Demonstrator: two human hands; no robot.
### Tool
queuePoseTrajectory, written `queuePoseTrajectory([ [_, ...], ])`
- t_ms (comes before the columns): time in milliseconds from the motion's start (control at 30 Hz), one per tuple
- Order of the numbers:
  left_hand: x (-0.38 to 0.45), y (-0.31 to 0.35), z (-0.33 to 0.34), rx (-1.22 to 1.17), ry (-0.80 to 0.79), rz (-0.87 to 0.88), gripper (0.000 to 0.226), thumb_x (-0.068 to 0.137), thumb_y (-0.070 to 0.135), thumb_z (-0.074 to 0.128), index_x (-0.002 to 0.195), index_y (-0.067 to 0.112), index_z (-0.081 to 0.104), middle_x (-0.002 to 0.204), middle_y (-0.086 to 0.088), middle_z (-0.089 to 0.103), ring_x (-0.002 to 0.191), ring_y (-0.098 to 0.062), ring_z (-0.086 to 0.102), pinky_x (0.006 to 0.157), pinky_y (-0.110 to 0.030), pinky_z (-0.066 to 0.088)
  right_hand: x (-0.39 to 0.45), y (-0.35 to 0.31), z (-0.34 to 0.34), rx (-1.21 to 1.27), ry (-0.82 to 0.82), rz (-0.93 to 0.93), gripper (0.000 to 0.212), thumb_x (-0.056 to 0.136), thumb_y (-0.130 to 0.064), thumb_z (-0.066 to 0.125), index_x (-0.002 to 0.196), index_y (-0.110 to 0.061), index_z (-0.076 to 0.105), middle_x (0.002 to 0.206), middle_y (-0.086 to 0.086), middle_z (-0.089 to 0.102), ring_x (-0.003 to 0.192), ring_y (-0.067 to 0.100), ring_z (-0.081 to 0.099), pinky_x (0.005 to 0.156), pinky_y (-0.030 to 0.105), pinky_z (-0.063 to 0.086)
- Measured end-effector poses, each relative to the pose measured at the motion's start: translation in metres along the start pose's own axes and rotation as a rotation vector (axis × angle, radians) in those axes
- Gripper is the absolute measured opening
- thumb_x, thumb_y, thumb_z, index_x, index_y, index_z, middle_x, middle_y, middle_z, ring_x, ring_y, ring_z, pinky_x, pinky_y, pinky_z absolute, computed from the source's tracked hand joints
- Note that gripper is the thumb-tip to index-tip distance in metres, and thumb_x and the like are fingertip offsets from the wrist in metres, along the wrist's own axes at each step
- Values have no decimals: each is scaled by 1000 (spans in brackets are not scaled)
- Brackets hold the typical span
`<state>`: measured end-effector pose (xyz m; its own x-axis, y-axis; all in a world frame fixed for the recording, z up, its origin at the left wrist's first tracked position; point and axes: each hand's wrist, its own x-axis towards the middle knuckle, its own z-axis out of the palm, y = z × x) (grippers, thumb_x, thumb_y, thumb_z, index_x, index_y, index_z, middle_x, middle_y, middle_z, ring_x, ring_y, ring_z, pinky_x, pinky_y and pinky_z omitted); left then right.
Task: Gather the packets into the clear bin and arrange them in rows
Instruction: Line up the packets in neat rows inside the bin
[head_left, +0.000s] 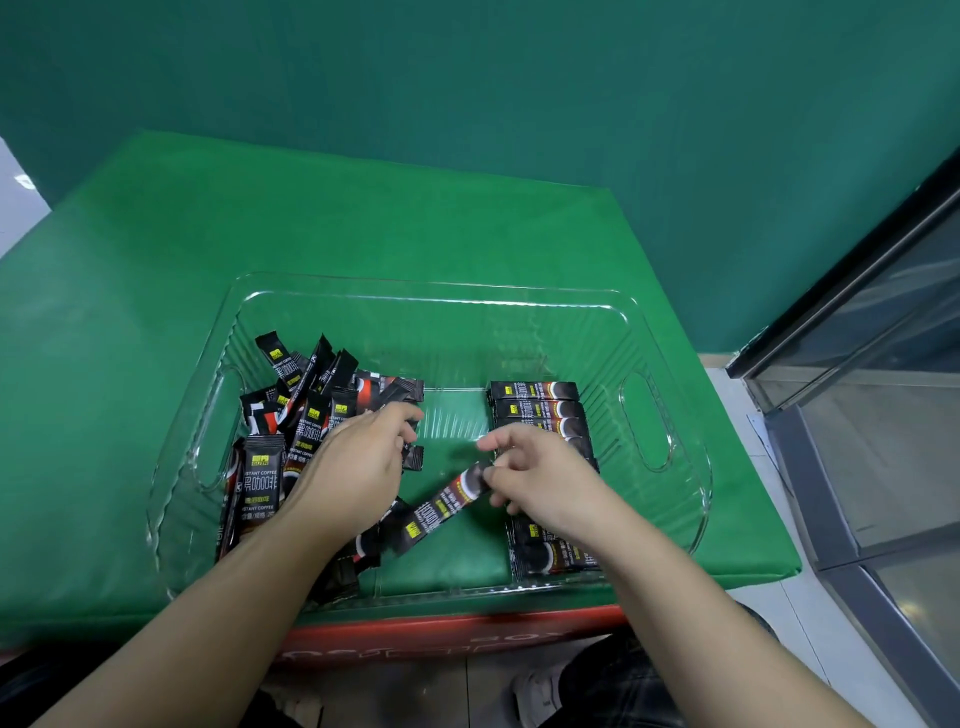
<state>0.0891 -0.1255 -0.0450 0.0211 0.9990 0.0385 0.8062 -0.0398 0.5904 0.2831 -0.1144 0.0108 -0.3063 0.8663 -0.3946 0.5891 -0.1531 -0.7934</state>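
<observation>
A: We start at our right hand (540, 478). Why is it pinching that one packet (441, 512) by its very end?

B: We judge it's to swing the long stick round. The fingertips grip the near tip, and the rest of the packet trails away towards our left hand, slanted across the bare middle of the clear bin (436, 304). Held at the end, it can pivot to lie parallel with the row.

A: And the row of packets (540, 410) sits just beyond and under that same hand?

B: Yes, stacked flat and side by side against the bin's right wall, running on below the wrist. We think the wall is used as a straight edge, so each new stick squares up against the last.

A: What about our left hand (358, 462)?

B: It rests on the loose heap of packets (291, 415), fingers curled down among them. Whether it truly grips one, we cannot tell; the fingertips are hidden by the hand itself.

A: Why is the heap kept over there?

B: It keeps the unsorted stock apart from the tidy side, with a clear lane between the hands. All packets we can see lie inside the bin, which stands on the green table (156, 291).
</observation>
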Motion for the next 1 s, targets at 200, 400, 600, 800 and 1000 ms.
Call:
queuePoseTrajectory([
  [200, 0, 3, -1, 20, -6, 14, 39, 99, 7, 35, 132, 22, 49, 116, 9, 59, 112, -11, 50, 101, -32, 43, -4, 7, -27, -65, 75, 41, 18, 86, -3, 60, 80, -20, 61, 67, 3, 64, 63, 16, 58, 75, 43, 54],
  [400, -1, 3, -1, 24, -4, 7, 39, 99, 8, 37, 132, 23, 49, 115, 11, 59, 111, -10, 49, 96, -29, 43, -5, 3, -52, -472, 40, 66, 12, 93, -12, 51, 90, -22, 57, 75, -7, 52, 62, 8, 47, 51, 22, 35],
  [600, 0, 3, 0, 37, -13, 13, 38, 98, 8, 39, 132, 22, 49, 114, 12, 60, 112, -10, 50, 103, -30, 40, -2, -3, -50, -837, -61, 176, 20, 88, -4, 51, 97, -15, 65, 94, 4, 63, 81, 20, 60, 57, 23, 44],
  [800, -1, 2, -1, 37, -15, 15, 37, 97, 9, 42, 132, 22, 49, 113, 14, 58, 112, -10, 49, 97, -31, 43, -5, -4, -39, -1079, -88, 81, 33, 83, 3, 52, 115, -8, 57, 112, 11, 58, 94, 25, 57, 77, 30, 49],
  [1000, -2, 4, -1, 32, -15, 5, 37, 98, 10, 42, 131, 22, 49, 113, 13, 58, 113, -11, 48, 97, -30, 40, -11, 4, -10, -910, -203, -241, 51, 87, -5, 54, 130, -32, 52, 116, 3, 46, 116, 21, 42, 98, 37, 41],
])
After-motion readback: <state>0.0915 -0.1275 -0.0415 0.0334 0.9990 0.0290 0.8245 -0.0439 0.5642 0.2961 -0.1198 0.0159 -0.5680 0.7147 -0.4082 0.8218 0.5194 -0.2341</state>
